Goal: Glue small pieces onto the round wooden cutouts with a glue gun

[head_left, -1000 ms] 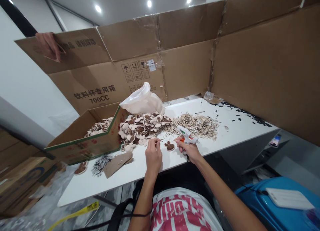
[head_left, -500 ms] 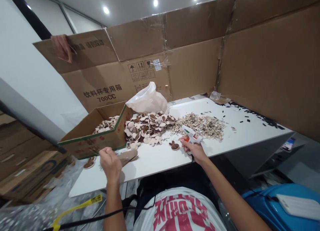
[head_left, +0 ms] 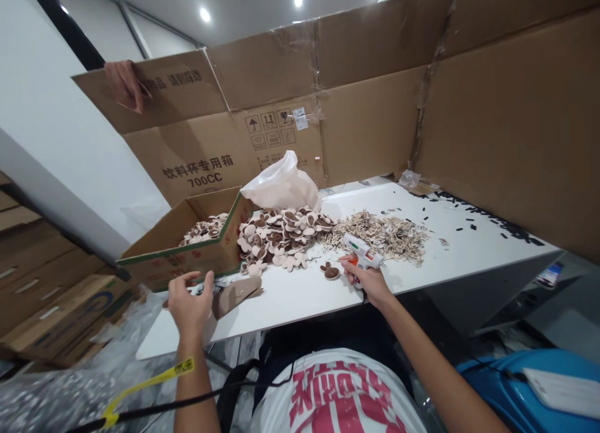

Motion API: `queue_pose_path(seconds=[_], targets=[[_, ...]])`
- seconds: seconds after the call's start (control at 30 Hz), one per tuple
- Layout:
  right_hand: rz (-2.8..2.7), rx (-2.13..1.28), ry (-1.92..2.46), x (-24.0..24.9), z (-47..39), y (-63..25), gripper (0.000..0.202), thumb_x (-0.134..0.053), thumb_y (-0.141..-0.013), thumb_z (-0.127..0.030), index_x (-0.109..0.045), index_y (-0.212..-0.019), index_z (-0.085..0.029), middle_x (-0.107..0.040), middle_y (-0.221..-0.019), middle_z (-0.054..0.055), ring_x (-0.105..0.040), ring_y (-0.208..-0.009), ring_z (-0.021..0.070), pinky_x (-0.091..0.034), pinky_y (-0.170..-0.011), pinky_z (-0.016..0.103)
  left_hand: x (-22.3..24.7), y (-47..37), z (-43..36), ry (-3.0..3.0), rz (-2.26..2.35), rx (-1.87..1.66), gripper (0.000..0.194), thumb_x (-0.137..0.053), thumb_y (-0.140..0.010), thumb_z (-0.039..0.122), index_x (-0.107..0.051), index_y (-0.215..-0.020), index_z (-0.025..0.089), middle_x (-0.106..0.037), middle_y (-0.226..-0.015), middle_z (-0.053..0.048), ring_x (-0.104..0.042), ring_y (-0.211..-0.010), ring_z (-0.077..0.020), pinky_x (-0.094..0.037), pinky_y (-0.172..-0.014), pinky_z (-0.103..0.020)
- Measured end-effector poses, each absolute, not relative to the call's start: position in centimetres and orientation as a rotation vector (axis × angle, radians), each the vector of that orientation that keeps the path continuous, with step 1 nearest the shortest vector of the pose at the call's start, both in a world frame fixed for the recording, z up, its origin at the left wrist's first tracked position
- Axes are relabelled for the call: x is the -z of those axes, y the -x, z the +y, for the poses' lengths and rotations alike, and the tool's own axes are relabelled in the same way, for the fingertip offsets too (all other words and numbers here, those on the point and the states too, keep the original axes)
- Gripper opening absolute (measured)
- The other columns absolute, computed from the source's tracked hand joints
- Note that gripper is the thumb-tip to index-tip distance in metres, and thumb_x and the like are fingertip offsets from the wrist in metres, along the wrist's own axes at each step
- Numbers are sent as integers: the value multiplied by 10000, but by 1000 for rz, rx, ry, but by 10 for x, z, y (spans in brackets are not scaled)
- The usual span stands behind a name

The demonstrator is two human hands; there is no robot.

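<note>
My right hand grips a white hot glue gun with an orange trigger, its nozzle towards the left. Beside the gun a small brown rabbit-shaped felt piece lies on the white table. Over the table's left end, my left hand is raised with thumb and fingers apart, and nothing shows in it. Just right of it lies a brown flat piece, perhaps cardboard. Another brown piece by the left hand is mostly hidden behind it.
A heap of pink-and-brown felt pieces sits beside an open carton and a white plastic bag. Short beige cords are piled behind the gun. Tall cardboard walls enclose the back. Another person's hand rests on the left wall.
My left hand has moved left and its fingers have gone from closed to spread. My right hand keeps the glue gun in nearly the same place. The view has shifted slightly.
</note>
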State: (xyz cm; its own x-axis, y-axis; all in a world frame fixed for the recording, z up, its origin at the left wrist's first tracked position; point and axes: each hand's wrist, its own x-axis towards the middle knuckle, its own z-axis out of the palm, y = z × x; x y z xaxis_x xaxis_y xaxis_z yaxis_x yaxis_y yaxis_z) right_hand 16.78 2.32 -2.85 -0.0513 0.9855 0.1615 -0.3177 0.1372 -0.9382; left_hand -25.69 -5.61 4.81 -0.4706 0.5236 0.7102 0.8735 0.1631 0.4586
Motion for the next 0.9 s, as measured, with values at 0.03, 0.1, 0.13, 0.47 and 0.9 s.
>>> queue_pose_path(seconds=[0.03, 0.1, 0.13, 0.47, 0.9], targets=[[-1088, -1284, 825, 29, 23, -168, 448, -890, -768, -569, -759, -951, -181, -626, -711, 30, -509, -527, 152, -370, -478, 246, -47, 252, -54, 1340, -2036, 1223, 302, -586, -911, 500, -613, -894, 200, -630, -955, -64, -588, -887, -240, -464, -903, -376], [-1085, -1282, 816, 29, 24, -168, 438, -891, -771, -556, -760, -948, -177, -627, -707, 31, -507, -527, 153, -370, -482, 250, -45, 238, -49, 1383, -2012, 1211, 330, -523, -965, 480, -586, -777, 215, -631, -835, -62, -576, -873, -255, -450, -909, -392], [-1085, -1283, 813, 29, 24, -167, 437, -890, -771, -555, -761, -946, -176, -628, -706, 32, -506, -527, 155, -370, -483, 253, -43, 228, -46, 1412, -2000, 1223, 329, -512, -977, 459, -586, -765, 219, -631, -801, -61, -575, -860, -258, -450, -901, -395], [-1101, -1276, 846, 26, 24, -166, 476, -880, -762, -623, -737, -904, -192, -630, -701, 36, -515, -502, 162, -381, -460, 262, -36, 71, -13, 2305, -1581, 1403, 94, -633, -974, 301, -648, -922, 224, -700, -931, -44, -637, -910, -214, -496, -862, -356], [-1134, -1280, 805, 27, 24, -167, 467, -839, -833, -650, -732, -851, -195, -616, -675, 32, -517, -493, 161, -382, -453, 257, -15, 5, 3, 2683, -1570, 1650, 110, -665, -962, 296, -716, -1028, 224, -754, -982, -55, -703, -870, -191, -566, -834, -343]])
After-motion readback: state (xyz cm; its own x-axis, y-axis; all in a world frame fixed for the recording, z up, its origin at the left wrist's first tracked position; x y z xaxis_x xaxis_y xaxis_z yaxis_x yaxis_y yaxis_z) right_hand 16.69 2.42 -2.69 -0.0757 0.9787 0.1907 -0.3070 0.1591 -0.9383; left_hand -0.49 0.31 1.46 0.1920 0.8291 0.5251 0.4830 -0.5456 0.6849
